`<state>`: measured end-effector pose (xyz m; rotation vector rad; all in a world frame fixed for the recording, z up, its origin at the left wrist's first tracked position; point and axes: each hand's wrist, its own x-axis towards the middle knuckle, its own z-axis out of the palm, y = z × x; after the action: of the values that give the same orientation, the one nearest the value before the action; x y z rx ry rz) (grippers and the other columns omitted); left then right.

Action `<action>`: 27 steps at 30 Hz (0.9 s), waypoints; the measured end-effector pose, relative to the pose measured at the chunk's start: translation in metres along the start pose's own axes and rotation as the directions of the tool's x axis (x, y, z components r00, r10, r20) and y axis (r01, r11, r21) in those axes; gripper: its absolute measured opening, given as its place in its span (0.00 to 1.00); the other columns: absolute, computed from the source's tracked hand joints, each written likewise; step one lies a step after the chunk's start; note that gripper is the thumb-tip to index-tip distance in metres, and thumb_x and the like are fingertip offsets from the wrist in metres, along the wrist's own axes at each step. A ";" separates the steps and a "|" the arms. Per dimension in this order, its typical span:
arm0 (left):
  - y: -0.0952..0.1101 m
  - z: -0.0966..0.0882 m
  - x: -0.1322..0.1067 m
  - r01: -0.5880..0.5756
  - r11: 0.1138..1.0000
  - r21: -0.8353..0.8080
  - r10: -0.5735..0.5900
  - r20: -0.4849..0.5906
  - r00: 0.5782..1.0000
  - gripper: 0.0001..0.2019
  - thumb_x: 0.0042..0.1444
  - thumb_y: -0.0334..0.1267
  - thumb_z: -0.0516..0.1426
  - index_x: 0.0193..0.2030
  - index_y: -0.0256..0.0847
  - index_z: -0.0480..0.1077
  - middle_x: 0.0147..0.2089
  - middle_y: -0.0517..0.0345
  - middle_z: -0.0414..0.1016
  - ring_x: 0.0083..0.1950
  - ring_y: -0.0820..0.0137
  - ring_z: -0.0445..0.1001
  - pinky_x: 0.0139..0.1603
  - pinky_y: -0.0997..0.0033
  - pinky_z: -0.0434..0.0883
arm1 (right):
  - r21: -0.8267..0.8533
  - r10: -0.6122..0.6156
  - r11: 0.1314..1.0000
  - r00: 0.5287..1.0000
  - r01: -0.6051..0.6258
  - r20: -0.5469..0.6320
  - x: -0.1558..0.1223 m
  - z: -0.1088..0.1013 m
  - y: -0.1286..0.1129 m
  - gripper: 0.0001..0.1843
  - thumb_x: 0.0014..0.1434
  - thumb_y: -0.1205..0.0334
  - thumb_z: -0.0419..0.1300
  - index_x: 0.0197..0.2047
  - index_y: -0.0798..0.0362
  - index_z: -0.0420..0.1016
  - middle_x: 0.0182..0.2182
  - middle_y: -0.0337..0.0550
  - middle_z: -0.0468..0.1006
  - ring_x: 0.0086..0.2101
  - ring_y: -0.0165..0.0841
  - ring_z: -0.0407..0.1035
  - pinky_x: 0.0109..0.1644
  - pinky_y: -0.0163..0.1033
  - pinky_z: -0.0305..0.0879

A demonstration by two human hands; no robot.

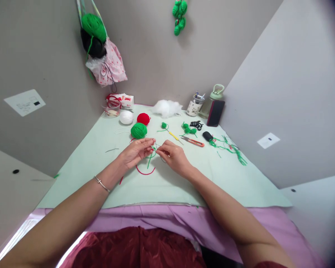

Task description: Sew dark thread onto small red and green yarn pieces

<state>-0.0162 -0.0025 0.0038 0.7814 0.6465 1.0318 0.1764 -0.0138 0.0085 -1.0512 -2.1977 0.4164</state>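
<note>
My left hand [136, 153] pinches at its fingertips, close to a small piece of green and red yarn; green strands [150, 160] hang below it. My right hand [175, 157] is closed beside it, thumb against fingers, on a thin dark thread [163, 160] that loops under the fingers. A fine dark line spans the small gap between both hands; whether a needle is there I cannot tell. A length of red yarn [145, 174] curves over the table beneath my hands. Just beyond my left hand sits a green yarn ball [138, 130].
Red [143, 118] and white [126, 117] yarn balls stand behind. Toward the right lie a yellow crochet hook [174, 136], orange thread snips [193, 141], small green pieces [187, 129], a black hair claw [196, 125] and yarn scraps [234, 147]. White stuffing [167, 108], a pen cup [194, 106] and a phone [215, 113] line the back.
</note>
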 end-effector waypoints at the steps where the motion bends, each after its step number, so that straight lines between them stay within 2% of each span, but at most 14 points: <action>1: 0.000 0.001 -0.001 -0.002 1.000 0.008 0.002 -0.020 1.000 0.07 0.51 0.32 0.66 0.37 0.34 0.77 0.34 0.58 0.73 0.31 0.80 0.70 0.38 0.80 0.72 | -0.028 -0.017 0.999 1.000 0.017 0.007 -0.001 0.002 0.000 0.09 0.65 0.61 0.57 0.35 0.52 0.77 0.31 0.41 0.71 0.28 0.28 0.64 0.35 0.35 0.60; 5: -0.004 0.004 -0.002 -0.054 0.990 0.131 0.068 -0.102 0.992 0.11 0.49 0.35 0.67 0.40 0.36 0.79 0.34 0.57 0.76 0.31 0.78 0.71 0.38 0.77 0.71 | -0.124 -0.108 0.986 0.993 0.114 0.054 -0.004 0.009 -0.003 0.10 0.67 0.61 0.54 0.39 0.51 0.76 0.35 0.43 0.72 0.31 0.30 0.66 0.36 0.35 0.61; 8: -0.008 0.004 -0.002 -0.136 0.913 0.385 0.202 -0.137 0.970 0.13 0.50 0.42 0.66 0.40 0.39 0.80 0.36 0.55 0.77 0.33 0.73 0.70 0.38 0.72 0.69 | -0.122 -0.163 0.977 0.982 0.174 0.092 -0.006 0.010 -0.006 0.10 0.67 0.63 0.52 0.41 0.52 0.75 0.36 0.45 0.72 0.33 0.31 0.66 0.37 0.35 0.62; 10: -0.011 0.002 -0.002 -0.230 0.782 0.579 0.347 -0.100 0.932 0.12 0.52 0.44 0.65 0.39 0.41 0.81 0.38 0.54 0.78 0.37 0.68 0.72 0.41 0.69 0.68 | -0.084 -0.163 0.981 0.981 0.173 0.106 -0.006 0.007 -0.009 0.10 0.66 0.64 0.53 0.39 0.52 0.75 0.35 0.44 0.71 0.32 0.31 0.66 0.38 0.36 0.61; 13: -0.012 0.000 -0.003 -0.344 0.537 0.770 0.490 0.047 0.870 0.09 0.57 0.42 0.60 0.39 0.44 0.81 0.40 0.54 0.76 0.43 0.64 0.72 0.46 0.67 0.67 | 0.031 -0.083 0.996 0.992 0.080 0.097 -0.003 -0.004 -0.010 0.10 0.65 0.64 0.55 0.34 0.53 0.75 0.31 0.41 0.70 0.29 0.29 0.64 0.37 0.35 0.60; 16: -0.011 -0.003 -0.003 -0.346 0.369 0.863 0.451 0.159 0.878 0.09 0.58 0.40 0.58 0.39 0.46 0.81 0.40 0.55 0.76 0.43 0.65 0.73 0.47 0.66 0.65 | 0.171 0.040 0.984 0.997 -0.052 0.068 0.000 -0.018 -0.007 0.09 0.63 0.63 0.57 0.32 0.53 0.77 0.29 0.39 0.70 0.28 0.28 0.63 0.34 0.35 0.59; 18: -0.011 -0.004 -0.003 -0.326 0.309 0.894 0.417 0.181 0.891 0.07 0.57 0.39 0.59 0.37 0.46 0.81 0.39 0.56 0.76 0.42 0.65 0.72 0.46 0.65 0.64 | 0.224 0.107 0.968 0.993 -0.116 0.052 0.002 -0.024 -0.003 0.09 0.62 0.61 0.59 0.31 0.54 0.77 0.29 0.39 0.71 0.28 0.28 0.64 0.33 0.35 0.59; 21: -0.010 -0.004 -0.002 -0.308 0.312 0.899 0.447 0.147 0.883 0.04 0.54 0.39 0.62 0.31 0.45 0.79 0.35 0.57 0.74 0.43 0.63 0.70 0.47 0.64 0.63 | 0.255 0.164 0.952 0.986 -0.169 0.038 0.004 -0.029 0.002 0.10 0.60 0.60 0.59 0.30 0.54 0.76 0.29 0.39 0.72 0.29 0.29 0.64 0.33 0.35 0.59; 24: -0.009 -0.004 -0.001 -0.285 0.405 0.869 0.476 0.066 0.877 0.04 0.49 0.38 0.65 0.27 0.44 0.76 0.34 0.57 0.71 0.43 0.63 0.68 0.49 0.63 0.63 | 0.256 0.181 0.949 0.983 -0.184 0.035 0.005 -0.028 0.005 0.10 0.60 0.60 0.59 0.29 0.55 0.75 0.28 0.39 0.73 0.28 0.28 0.63 0.33 0.35 0.59; 27: -0.007 -0.003 -0.002 -0.276 0.516 0.811 0.473 -0.001 0.881 0.08 0.44 0.38 0.67 0.25 0.42 0.73 0.35 0.58 0.69 0.43 0.64 0.69 0.48 0.64 0.64 | 0.210 0.177 0.961 0.984 -0.178 0.023 0.005 -0.026 0.007 0.10 0.60 0.61 0.59 0.28 0.55 0.75 0.28 0.39 0.72 0.28 0.28 0.63 0.33 0.35 0.58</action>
<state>-0.0155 -0.0056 -0.0033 1.6832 1.2145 1.2391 0.1961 -0.0058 0.0261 -1.1325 -2.0169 0.7171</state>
